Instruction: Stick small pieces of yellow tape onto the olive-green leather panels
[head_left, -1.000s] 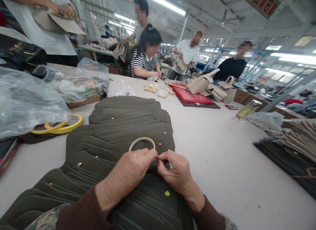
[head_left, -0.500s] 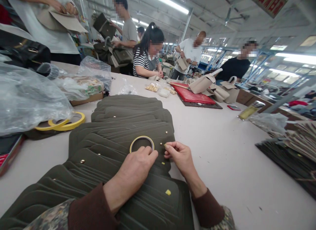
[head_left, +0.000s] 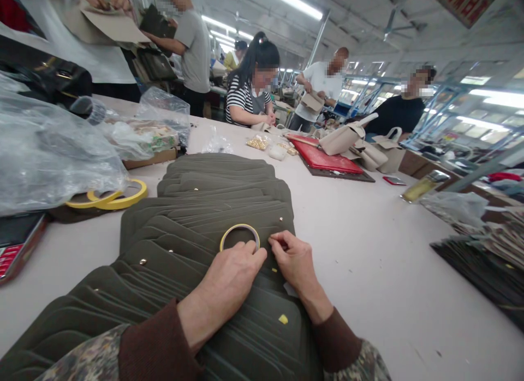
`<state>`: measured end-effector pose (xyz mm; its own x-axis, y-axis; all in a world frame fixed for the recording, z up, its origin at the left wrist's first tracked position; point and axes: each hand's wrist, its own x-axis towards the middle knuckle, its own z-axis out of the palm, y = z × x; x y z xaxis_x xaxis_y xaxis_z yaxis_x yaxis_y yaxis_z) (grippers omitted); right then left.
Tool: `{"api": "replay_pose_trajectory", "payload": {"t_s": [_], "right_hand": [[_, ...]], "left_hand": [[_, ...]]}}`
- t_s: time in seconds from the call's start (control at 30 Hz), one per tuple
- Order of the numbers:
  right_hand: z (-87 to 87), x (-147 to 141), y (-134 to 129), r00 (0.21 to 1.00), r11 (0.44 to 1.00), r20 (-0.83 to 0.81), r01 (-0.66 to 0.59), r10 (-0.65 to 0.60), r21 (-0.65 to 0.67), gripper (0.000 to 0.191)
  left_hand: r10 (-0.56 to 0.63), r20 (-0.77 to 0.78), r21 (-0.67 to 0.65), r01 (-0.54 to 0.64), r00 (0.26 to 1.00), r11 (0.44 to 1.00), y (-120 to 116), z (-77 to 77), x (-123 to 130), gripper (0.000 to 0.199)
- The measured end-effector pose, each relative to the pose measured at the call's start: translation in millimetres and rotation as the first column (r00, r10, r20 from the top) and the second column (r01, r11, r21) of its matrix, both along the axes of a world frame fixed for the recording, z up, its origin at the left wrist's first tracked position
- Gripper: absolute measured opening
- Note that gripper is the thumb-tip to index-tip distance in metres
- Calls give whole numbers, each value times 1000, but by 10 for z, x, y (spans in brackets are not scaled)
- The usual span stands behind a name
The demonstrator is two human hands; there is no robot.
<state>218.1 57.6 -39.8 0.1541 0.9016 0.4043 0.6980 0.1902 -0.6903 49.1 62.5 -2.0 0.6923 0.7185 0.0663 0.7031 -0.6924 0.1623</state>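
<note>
My left hand (head_left: 230,277) is closed on a roll of yellow tape (head_left: 223,233), whose ring stands up beyond the knuckles. Close to its right, my right hand (head_left: 295,259) has thumb and forefinger pinched together over the stack's right edge; whatever lies between the tips is too small to make out. Beneath both hands spreads a fanned stack of dark olive panels (head_left: 164,291). Small shiny metal studs (head_left: 143,262) sit on several of them. A torn bit of yellow tape (head_left: 283,319) rests on the panels between my forearms.
Two yellow tape rolls (head_left: 126,198) and a clear plastic bag (head_left: 53,152) lie at left. A red pad (head_left: 325,156), beige bags (head_left: 341,138), gold fittings (head_left: 257,143) and a bottle (head_left: 426,185) stand farther back. Dark and beige pieces (head_left: 478,266) are piled at right. Several co-workers surround the table.
My right fingertips have moved slightly left, onto the place where a stud showed, which is now covered. My left hand keeps the tape roll. The whole view has shifted slightly.
</note>
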Motion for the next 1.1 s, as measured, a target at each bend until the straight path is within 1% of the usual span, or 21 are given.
{"api": "replay_pose_trajectory", "payload": {"t_s": [0.17,0.27,0.3,0.33,0.37,0.4,0.43,0.5,0.57,0.6,0.67,0.73,0.87,0.97,1.1], "right_hand": [[-21,1,-2,989,996,-139,33,-44,-83,16],[-30,26,-31,967,991,-248,32,-63,-127,31],[-32,39,-51,953,991,-296,28,-66,-132,31],[-34,52,-74,943,992,-327,26,-64,-120,27],[-34,65,-98,945,996,-323,27,-54,-86,21],[-34,74,-120,961,999,-275,23,-32,-34,16],[-33,80,-136,982,999,-190,6,0,32,12],[-30,75,-140,998,987,21,-69,66,142,11],[-32,52,-109,981,975,163,-133,104,178,15],[-35,37,-84,974,975,200,-139,103,175,17],[-45,8,-34,971,982,229,-107,69,158,18],[-56,-9,-2,980,989,199,-51,23,137,17],[-69,5,-24,995,996,75,68,-71,49,14],[-58,28,-82,997,997,27,77,-77,-6,14],[-26,14,-117,989,997,-126,78,-81,-28,17]], "left_hand": [[7,-16,-12,-7,1000,1000,-1,24,2,20],[9,-28,-10,-9,1000,1000,2,53,1,19],[8,-30,-10,-8,1000,1000,3,58,0,19],[7,-30,-11,-7,1000,1000,5,59,0,19],[6,-29,-13,-6,1000,1000,7,57,0,18],[7,-26,-13,-8,1000,1000,8,51,-1,18],[9,-23,-10,-9,1000,1000,10,42,-2,18],[15,-20,-5,-15,1000,1000,13,21,-5,18],[15,-18,-3,-15,1000,1000,15,2,-8,18],[13,-17,-2,-13,1000,1000,15,-4,-10,18],[11,-15,1,-10,1000,1000,14,-5,-10,18],[12,-16,2,-12,1000,1000,12,7,-8,18],[25,-28,-23,-26,999,999,6,45,-3,19],[26,-26,-30,-27,999,999,5,51,-3,19],[20,-7,-13,-20,1000,1000,1,33,-11,20]]}}
